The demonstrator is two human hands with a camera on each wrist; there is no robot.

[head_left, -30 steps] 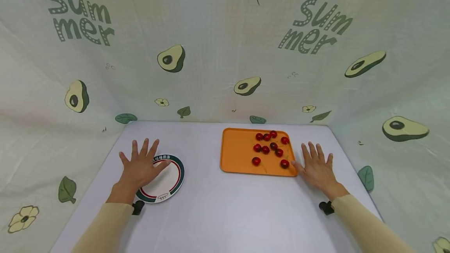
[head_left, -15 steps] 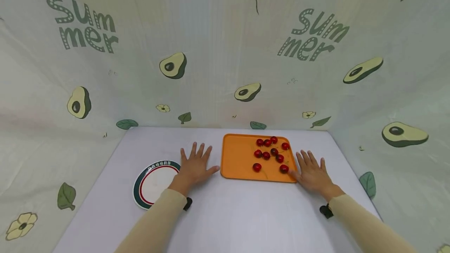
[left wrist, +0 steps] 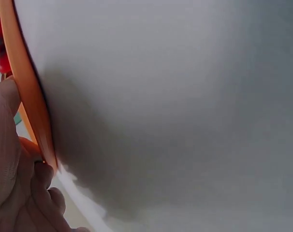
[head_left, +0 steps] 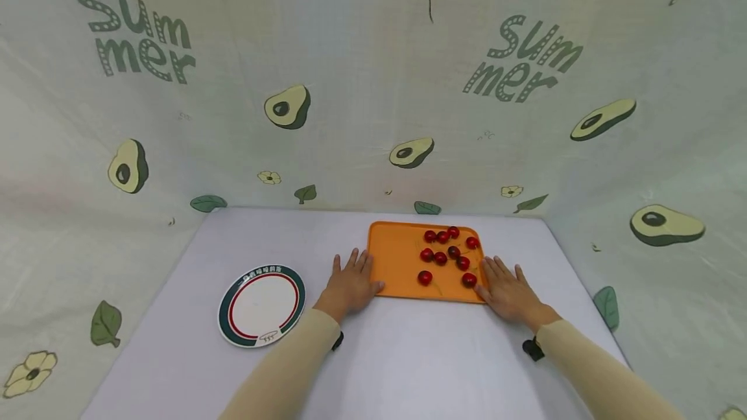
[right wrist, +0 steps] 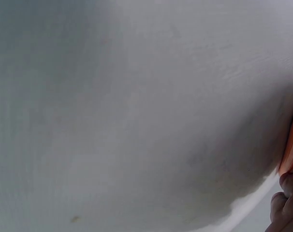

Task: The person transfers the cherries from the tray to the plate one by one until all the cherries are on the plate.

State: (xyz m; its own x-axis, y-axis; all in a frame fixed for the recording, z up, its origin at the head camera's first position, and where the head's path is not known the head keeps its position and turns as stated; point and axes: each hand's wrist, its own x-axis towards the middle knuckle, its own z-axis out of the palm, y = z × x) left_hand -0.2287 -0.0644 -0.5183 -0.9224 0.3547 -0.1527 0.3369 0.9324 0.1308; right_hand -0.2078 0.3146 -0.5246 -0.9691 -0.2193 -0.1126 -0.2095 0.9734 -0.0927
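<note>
An orange tray lies on the white table, with several dark red cherries with stems spread over its right half. My left hand grips its left side near the front corner. The left wrist view shows that thumb over the orange rim and the fingers low against the outer side. At the opposite end, my right hand holds the right side, its thumb on the front corner beside a cherry. Only a few right fingertips appear in the right wrist view, under the tray's edge.
A round white plate with a green and red rim lies on the table, left of my left forearm. Behind and beside the table hangs a pale cloth printed with avocados and lettering.
My left hand has moved right from above the plate to the tray's left side, uncovering the plate. My right hand has come in slightly onto the tray's right edge.
</note>
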